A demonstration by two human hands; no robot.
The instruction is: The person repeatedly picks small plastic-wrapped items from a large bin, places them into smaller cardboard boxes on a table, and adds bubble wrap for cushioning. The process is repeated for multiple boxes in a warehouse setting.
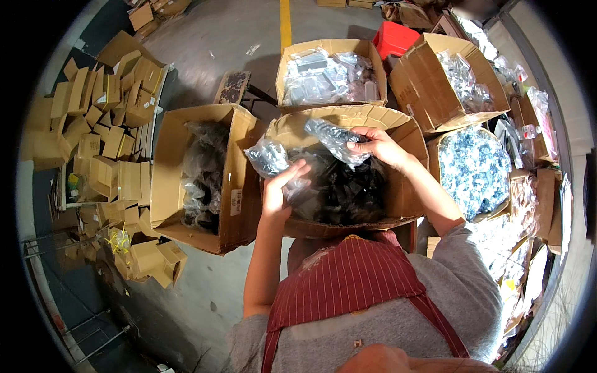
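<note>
Over the middle cardboard box (407, 140), my right hand (384, 149) grips a clear plastic bag (336, 140) with grey-looking contents I cannot make out. Lower and to the left, my left hand (283, 190) is closed around another crinkled clear plastic bag (267, 158), which hangs over the box's left rim. The two bags are apart. Beneath my hands, the box holds black pieces (354, 193) on the right and more clear wrapping on the left.
Left of me stands a box (168, 180) of bagged dark items. Ahead is a box (286, 78) of clear packets; farther right, a box (413, 84) of bagged items. A box of blue-and-white packets (472, 171) sits at my right. Small cartons (102, 143) pile up far left, near a red stool (395, 38) ahead.
</note>
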